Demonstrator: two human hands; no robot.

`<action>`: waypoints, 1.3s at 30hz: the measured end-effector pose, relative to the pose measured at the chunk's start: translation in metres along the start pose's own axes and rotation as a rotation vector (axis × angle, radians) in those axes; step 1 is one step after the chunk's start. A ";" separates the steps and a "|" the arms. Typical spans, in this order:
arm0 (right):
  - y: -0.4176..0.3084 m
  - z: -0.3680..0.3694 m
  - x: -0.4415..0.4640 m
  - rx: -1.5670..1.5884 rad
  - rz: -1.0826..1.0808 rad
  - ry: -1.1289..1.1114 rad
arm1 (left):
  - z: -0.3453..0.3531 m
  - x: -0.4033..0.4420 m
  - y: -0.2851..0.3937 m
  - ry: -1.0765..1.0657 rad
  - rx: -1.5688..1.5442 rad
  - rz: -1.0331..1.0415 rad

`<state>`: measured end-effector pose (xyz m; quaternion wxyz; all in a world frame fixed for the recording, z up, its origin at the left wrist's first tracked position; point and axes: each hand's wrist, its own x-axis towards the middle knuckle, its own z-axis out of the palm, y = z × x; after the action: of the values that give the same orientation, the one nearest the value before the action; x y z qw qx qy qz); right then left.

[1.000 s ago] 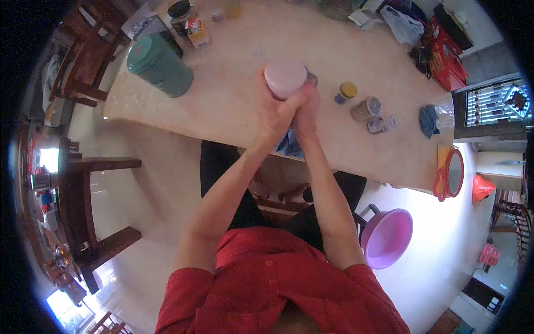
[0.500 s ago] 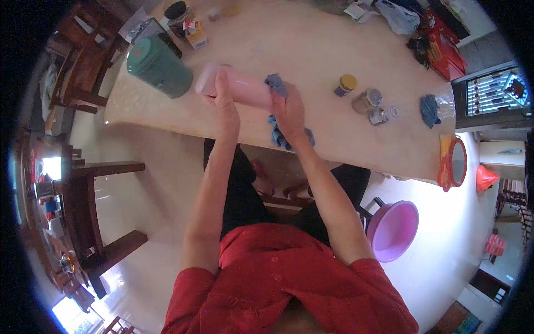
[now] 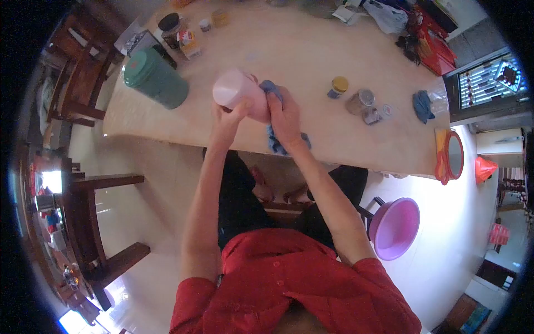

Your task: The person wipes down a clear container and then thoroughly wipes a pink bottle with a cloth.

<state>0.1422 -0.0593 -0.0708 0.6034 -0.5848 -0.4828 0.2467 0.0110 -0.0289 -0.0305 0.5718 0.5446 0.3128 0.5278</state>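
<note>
Fingers of the left hand (image 3: 227, 121) curl around the body of a pink container (image 3: 230, 88), which is tilted with one end toward the upper left. The right hand (image 3: 285, 118) is closed around a blue cloth (image 3: 270, 88), pressing it against the container's other end. More blue cloth lies under the right wrist, by the table's near edge; whether it is one piece cannot be told.

Both hands are over the table (image 3: 300, 61), just beyond that edge, and the pale top stretches away ahead of them. Well left of the left hand stands a green canister (image 3: 157, 80), with a dark-lidded jar (image 3: 170, 29) and a small carton (image 3: 189, 45) behind it. To the right of the right hand come a yellow-lidded jar (image 3: 337, 87), then a clear jar (image 3: 360, 102); farther right lies another blue cloth (image 3: 423, 107).

Below the tabletop, a purple basin (image 3: 396, 229) is to the right of the right forearm, and dark wooden furniture (image 3: 111, 267) stands left of the left arm on a pale, shiny floor (image 3: 153, 206).
</note>
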 end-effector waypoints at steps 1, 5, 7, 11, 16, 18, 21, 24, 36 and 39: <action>-0.003 -0.001 -0.001 -0.003 -0.004 0.007 | 0.000 -0.001 0.002 -0.007 -0.004 0.003; 0.004 -0.005 -0.012 0.000 0.069 0.023 | 0.003 -0.002 0.005 -0.095 -0.025 -0.159; 0.015 -0.004 -0.018 -0.054 0.069 0.062 | 0.013 -0.004 0.004 -0.130 -0.055 -0.150; 0.005 -0.006 -0.025 0.171 0.059 0.170 | 0.050 -0.017 0.000 -0.009 -0.067 0.017; 0.046 0.001 -0.033 0.068 -0.007 0.231 | 0.066 -0.015 -0.020 0.079 -0.007 0.060; 0.048 0.002 -0.033 0.108 0.089 0.231 | 0.071 -0.011 -0.015 0.072 0.027 0.037; 0.037 -0.010 -0.034 0.113 0.126 0.141 | 0.075 -0.010 -0.008 0.091 0.075 0.008; 0.035 -0.011 -0.033 0.076 0.054 0.169 | 0.076 -0.011 -0.010 0.141 0.098 0.026; 0.032 -0.009 -0.034 0.061 0.015 0.212 | 0.077 -0.010 0.005 0.125 0.197 0.067; 0.028 -0.010 -0.035 0.186 0.140 0.177 | 0.067 -0.005 0.007 0.059 0.323 0.073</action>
<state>0.1437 -0.0886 -0.1065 0.6768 -0.5778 -0.3608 0.2792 0.0703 -0.0545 -0.0110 0.4479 0.6248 0.3902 0.5067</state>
